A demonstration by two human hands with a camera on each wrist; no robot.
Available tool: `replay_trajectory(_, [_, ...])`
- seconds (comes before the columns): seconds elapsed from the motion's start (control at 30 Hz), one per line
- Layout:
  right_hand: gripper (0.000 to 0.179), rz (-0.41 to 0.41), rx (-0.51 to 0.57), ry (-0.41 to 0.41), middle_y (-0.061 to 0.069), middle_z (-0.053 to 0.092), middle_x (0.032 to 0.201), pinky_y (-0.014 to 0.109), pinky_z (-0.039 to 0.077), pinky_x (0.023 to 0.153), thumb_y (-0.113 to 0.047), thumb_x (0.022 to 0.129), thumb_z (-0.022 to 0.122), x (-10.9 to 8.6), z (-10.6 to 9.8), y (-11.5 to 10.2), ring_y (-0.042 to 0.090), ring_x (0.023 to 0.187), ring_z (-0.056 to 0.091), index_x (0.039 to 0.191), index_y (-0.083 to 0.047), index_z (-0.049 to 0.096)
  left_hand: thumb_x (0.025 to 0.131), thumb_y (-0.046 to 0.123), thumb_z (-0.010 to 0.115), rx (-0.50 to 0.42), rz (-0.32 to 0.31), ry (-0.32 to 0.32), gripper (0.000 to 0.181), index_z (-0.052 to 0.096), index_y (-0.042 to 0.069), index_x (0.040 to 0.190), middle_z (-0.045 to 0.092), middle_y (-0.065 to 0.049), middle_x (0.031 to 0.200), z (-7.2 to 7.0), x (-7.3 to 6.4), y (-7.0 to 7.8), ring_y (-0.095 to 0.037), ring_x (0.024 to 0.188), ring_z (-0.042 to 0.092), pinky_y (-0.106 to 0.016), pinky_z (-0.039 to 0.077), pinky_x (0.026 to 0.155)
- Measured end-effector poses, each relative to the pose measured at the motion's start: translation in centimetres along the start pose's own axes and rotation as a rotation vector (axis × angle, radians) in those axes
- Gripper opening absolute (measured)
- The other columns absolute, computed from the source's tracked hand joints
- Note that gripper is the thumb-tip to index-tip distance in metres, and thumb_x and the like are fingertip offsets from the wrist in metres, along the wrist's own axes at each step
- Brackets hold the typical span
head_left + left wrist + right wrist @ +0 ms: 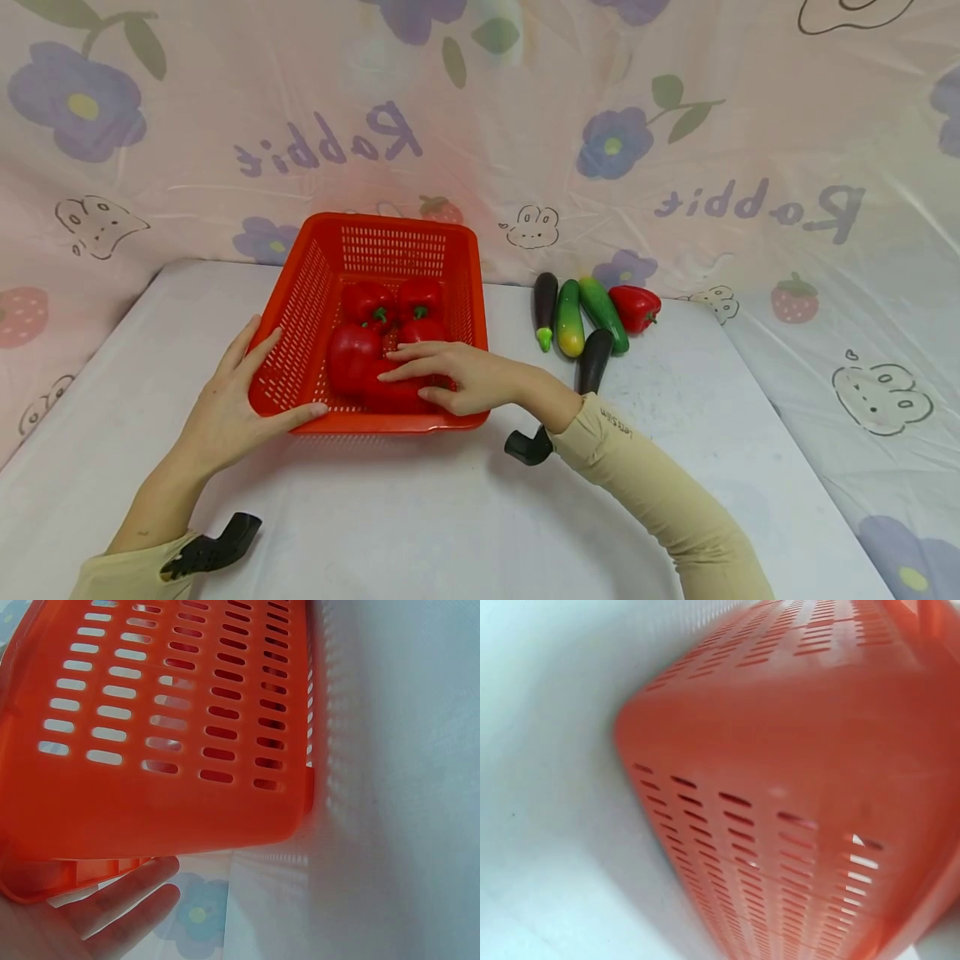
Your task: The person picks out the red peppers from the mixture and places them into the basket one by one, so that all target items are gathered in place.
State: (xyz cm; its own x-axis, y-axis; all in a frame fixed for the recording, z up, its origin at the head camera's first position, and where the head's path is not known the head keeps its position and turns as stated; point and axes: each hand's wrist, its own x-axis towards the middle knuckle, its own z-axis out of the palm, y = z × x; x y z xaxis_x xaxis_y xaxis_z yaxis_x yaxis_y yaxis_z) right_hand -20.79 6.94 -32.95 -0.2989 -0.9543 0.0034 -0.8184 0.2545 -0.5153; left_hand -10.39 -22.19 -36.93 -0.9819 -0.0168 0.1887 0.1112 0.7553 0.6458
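A red slotted plastic basket (292,283) stands on the white table and holds several red bell peppers (355,354), some with green stems showing. My left hand (228,404) touches its near left corner, the thumb lying over the front rim. In the left wrist view the straight fingers (124,911) extend below the rim on the outside. Over the near right part of the basket, my right hand (457,375) rests with spread fingers on the front bell pepper (393,393), partly hiding it. The right wrist view shows only the basket's outer walls (765,742).
Right of the basket lie a dark eggplant (545,308), two green cucumber-like vegetables (570,321), a red bell pepper (636,308) and another dark vegetable (595,358) partly behind the right forearm. A printed curtain (480,125) hangs behind the table.
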Motion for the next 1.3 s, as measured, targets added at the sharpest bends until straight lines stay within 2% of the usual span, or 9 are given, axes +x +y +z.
replay_trajectory(0.13, [0.044, 0.036, -0.025, -0.020, 0.005, 0.045, 0.148, 0.037, 0.037, 0.111, -0.010, 0.089, 0.056, 0.0, 0.0, -0.2, 0.019, 0.141, 0.034, 0.133, -0.017, 0.059, 0.070, 0.047, 0.081, 0.000, 0.005, 0.002, 0.108, 0.023, 0.007, 0.153, 0.004, -0.010, 0.162, 0.0, 0.0, -0.1, -0.053, 0.132, 0.029, -0.077, 0.033, 0.087])
replay_trajectory(0.5, [0.034, 0.055, -0.090, -0.027, 0.003, 0.052, 0.142, 0.034, 0.032, 0.115, -0.024, 0.094, 0.057, 0.0, 0.3, -0.1, 0.020, 0.139, 0.038, 0.126, -0.016, 0.065, 0.070, 0.046, 0.081, -0.003, 0.005, 0.006, 0.108, 0.023, 0.008, 0.153, 0.004, -0.009, 0.162, 0.0, 0.0, 0.0, -0.053, 0.133, 0.029, -0.076, 0.033, 0.088])
replay_trajectory(0.77, [0.037, 0.078, -0.066, 0.046, 0.006, 0.048, 0.146, 0.039, 0.029, 0.116, -0.024, 0.094, 0.057, -0.4, 0.3, -0.1, 0.019, 0.143, 0.031, 0.130, -0.017, 0.061, 0.070, 0.045, 0.082, -0.014, 0.002, 0.006, 0.108, 0.023, 0.007, 0.152, 0.005, -0.010, 0.162, 0.1, -0.1, 0.0, -0.052, 0.135, 0.025, -0.077, 0.031, 0.088])
replay_trajectory(0.93, [0.039, 0.064, -0.065, 0.093, 0.007, 0.046, 0.147, 0.039, 0.027, 0.117, -0.024, 0.095, 0.056, -0.8, 0.5, 0.1, 0.020, 0.144, 0.028, 0.132, -0.016, 0.060, 0.071, 0.045, 0.082, -0.022, 0.000, 0.001, 0.107, 0.023, 0.008, 0.153, 0.004, -0.009, 0.162, 0.2, -0.1, -0.1, -0.052, 0.137, 0.023, -0.077, 0.030, 0.089])
replay_trajectory(1.17, [0.040, 0.043, -0.048, 0.179, 0.008, 0.045, 0.148, 0.039, 0.028, 0.116, -0.024, 0.095, 0.057, -1.2, 0.8, 0.5, 0.019, 0.143, 0.031, 0.133, -0.014, 0.058, 0.071, 0.044, 0.081, -0.018, 0.000, 0.001, 0.107, 0.023, 0.008, 0.153, 0.003, -0.008, 0.162, 0.2, -0.1, -0.3, -0.052, 0.137, 0.022, -0.077, 0.030, 0.089])
replay_trajectory(1.3, [0.039, 0.023, -0.058, 0.265, 0.009, 0.048, 0.145, 0.040, 0.032, 0.114, -0.022, 0.094, 0.060, -1.4, 1.0, 0.9, 0.021, 0.140, 0.036, 0.132, -0.012, 0.060, 0.071, 0.045, 0.081, -0.015, -0.003, -0.001, 0.106, 0.023, 0.008, 0.153, 0.003, -0.008, 0.162, 0.2, -0.1, -0.3, -0.052, 0.138, 0.022, -0.078, 0.029, 0.089])
